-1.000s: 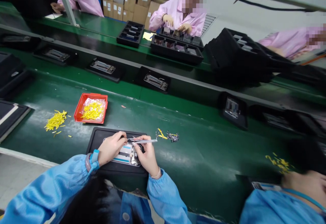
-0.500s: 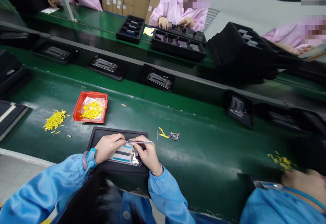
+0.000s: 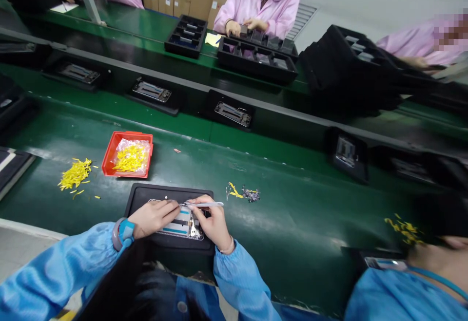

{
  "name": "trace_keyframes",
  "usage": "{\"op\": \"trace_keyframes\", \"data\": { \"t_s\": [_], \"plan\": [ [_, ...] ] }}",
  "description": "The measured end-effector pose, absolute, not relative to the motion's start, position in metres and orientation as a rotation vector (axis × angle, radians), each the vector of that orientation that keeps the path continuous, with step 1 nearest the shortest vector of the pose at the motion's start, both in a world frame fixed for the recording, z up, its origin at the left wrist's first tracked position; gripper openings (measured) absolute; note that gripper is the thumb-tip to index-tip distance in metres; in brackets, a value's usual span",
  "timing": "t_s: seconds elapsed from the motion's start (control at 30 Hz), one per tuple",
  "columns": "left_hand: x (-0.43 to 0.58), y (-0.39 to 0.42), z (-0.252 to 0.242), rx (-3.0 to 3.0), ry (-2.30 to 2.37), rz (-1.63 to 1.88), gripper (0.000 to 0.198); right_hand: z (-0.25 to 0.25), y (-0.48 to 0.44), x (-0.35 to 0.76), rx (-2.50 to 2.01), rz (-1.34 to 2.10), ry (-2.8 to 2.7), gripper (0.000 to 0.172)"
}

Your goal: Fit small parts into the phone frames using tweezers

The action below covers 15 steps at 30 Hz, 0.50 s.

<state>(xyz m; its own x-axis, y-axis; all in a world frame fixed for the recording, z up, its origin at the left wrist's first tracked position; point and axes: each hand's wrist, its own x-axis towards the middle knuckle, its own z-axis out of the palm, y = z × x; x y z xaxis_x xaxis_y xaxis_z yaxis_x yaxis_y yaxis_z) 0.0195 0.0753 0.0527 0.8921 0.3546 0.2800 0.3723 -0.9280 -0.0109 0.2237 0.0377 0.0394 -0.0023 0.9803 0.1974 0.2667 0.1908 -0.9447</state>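
- Green matting covers the table (image 3: 292, 214). A black carrier tray (image 3: 142, 197) lies at the near edge, directly in front of the person.
- The carrier tray holds a flat device frame (image 3: 175, 227) with pale blue strips and small metal parts, seated in its recess.
- Left hand (image 3: 151, 217): it rests on the left part of the device frame. The fingers stretch to the right and lie low, with the tips at the tip of the tweezers. Whether they pinch a small part cannot be told. A blue wrist strap (image 3: 122, 231) sits at the cuff.
- Right hand (image 3: 214, 223): the fingers are closed on metal tweezers (image 3: 203, 205). The tool lies nearly level above the device frame. Its tip points left and its rear end projects to the right past the hand.
- A red tray (image 3: 109, 153) stands just beyond the carrier tray, toward the far edge and slightly left. It contains a clear bag of yellow strips.
- A loose yellow pile (image 3: 75, 175) lies on the matting left of the red tray, toward the left edge.
- A small heap of parts (image 3: 243, 194), yellow and dark, lies right of the carrier tray, near the rear end of the tweezers but apart from it.
- Beyond the far edge runs a lower lane that carries black fixtures (image 3: 234, 114), spaced apart, each with a frame in it.
- A co-worker in a blue sleeve (image 3: 402, 292) sits at the near right corner.
- Persons in pink coats work on the far side. One has both hands at a black compartment tray (image 3: 256, 65).
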Motion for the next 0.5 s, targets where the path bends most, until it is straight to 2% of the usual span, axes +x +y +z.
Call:
{"op": "trace_keyframes", "data": {
  "t_s": [0.5],
  "plan": [
    [0.0193, 0.0740, 0.0519, -2.931, -0.559, -0.497, 0.037, 0.0423, 0.0358, 0.2222, -1.243, 0.903, -1.446, 0.004]
  ]
}}
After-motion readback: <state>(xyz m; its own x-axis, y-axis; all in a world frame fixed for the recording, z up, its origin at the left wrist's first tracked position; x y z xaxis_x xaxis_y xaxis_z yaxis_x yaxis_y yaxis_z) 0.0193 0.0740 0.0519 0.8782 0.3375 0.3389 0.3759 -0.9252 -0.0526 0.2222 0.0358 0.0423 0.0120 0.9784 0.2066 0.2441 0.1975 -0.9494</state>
